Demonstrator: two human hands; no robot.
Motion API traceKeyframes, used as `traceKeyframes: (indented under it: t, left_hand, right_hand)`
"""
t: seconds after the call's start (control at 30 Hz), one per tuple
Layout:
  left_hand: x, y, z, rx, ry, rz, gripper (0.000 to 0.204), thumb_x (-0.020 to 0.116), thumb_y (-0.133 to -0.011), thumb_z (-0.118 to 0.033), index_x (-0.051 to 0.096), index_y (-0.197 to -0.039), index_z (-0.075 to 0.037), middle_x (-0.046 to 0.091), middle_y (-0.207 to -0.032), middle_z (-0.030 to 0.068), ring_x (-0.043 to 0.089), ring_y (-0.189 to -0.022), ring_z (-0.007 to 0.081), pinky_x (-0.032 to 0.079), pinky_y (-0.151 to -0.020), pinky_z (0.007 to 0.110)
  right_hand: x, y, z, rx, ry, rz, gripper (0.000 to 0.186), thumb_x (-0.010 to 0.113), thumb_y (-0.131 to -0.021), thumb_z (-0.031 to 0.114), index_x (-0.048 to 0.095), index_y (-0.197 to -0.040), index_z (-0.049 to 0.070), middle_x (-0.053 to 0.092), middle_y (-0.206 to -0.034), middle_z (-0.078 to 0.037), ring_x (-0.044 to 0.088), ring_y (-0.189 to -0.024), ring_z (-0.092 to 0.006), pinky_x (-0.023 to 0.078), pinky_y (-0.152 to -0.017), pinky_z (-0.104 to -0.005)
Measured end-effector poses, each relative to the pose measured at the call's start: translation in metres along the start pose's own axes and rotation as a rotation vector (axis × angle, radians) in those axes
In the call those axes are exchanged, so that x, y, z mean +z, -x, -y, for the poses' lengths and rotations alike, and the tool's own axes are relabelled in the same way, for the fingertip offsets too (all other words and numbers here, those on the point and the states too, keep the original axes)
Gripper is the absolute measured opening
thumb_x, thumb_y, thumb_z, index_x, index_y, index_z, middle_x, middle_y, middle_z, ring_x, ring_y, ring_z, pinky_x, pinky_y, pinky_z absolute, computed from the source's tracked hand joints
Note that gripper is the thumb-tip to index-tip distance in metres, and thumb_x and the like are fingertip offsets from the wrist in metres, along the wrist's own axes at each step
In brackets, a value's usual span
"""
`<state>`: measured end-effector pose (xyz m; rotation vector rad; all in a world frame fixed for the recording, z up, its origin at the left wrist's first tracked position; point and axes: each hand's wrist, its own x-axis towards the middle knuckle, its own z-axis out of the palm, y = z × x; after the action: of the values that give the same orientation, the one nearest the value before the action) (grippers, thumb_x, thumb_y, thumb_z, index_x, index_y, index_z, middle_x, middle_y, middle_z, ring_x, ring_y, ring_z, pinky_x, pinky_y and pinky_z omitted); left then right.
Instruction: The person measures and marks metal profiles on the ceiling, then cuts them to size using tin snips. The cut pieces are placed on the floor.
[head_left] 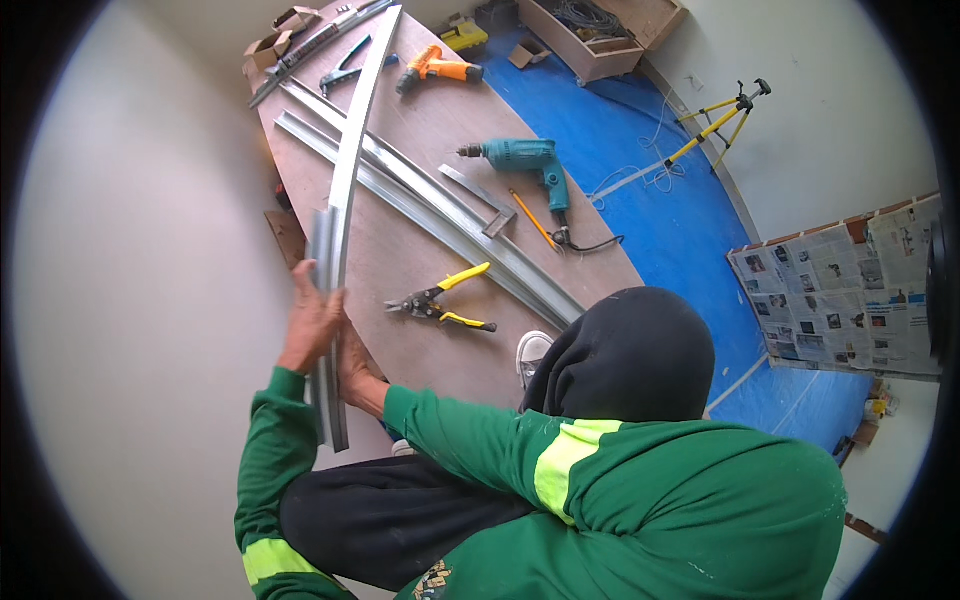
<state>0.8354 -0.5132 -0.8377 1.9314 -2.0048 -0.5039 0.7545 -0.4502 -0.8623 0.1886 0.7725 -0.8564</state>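
Observation:
A long galvanized metal channel slants up from my hands toward the far end of the board. A shorter length of metal channel lies against its near end, the two overlapping. My left hand grips the overlap from the left side, thumb raised along the metal. My right hand wraps the channels from the right, a little nearer to me; its fingers are partly hidden behind the metal. Closest to the hands on the board are yellow-handled tin snips, their handles spread.
On the board lie more metal channels, a teal corded drill, a try square, a pencil, an orange cordless drill and a riveter. Blue sheeting covers the floor; a yellow tripod stands there.

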Motion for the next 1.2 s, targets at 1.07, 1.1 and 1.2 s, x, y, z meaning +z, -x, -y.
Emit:
traceKeyframes:
  t: [1.07,1.1,1.2]
  left_hand:
    - [-0.003,-0.013,0.029,-0.32,0.424,0.16,0.08,0.079,-0.097,-0.054,0.051,-0.136,0.009,0.066,-0.119,0.0239,0.069,-0.112,0.0321,0.058,-0.096,0.042]
    - [-0.016,-0.002,0.035,-0.34,0.432,0.136,0.074,0.08,-0.097,-0.052,0.052,-0.133,0.007,0.066,-0.117,0.0199,0.068,-0.105,0.0271,0.059,-0.091,0.042]
    - [-0.073,0.024,0.055,-0.366,0.493,-0.289,0.064,0.077,-0.1,-0.047,0.054,-0.133,0.003,0.065,-0.109,0.0143,0.068,-0.081,0.0233,0.058,-0.073,0.039]
  right_hand:
    - [-0.007,0.007,-0.015,-0.14,0.145,0.114,0.089,0.048,-0.107,0.076,0.054,-0.153,0.001,0.068,-0.127,-0.009,0.066,-0.115,-0.0192,0.054,-0.096,-0.0336]
    - [-0.008,0.003,-0.017,-0.048,0.12,0.067,0.085,0.055,-0.105,0.074,0.061,-0.146,0.0,0.07,-0.119,-0.01,0.067,-0.111,-0.0201,0.054,-0.095,-0.0355]
    - [-0.016,-0.022,-0.025,-0.145,0.339,-0.056,0.082,0.064,-0.101,0.07,0.068,-0.137,-0.003,0.071,-0.116,-0.011,0.066,-0.112,-0.022,0.052,-0.096,-0.038]
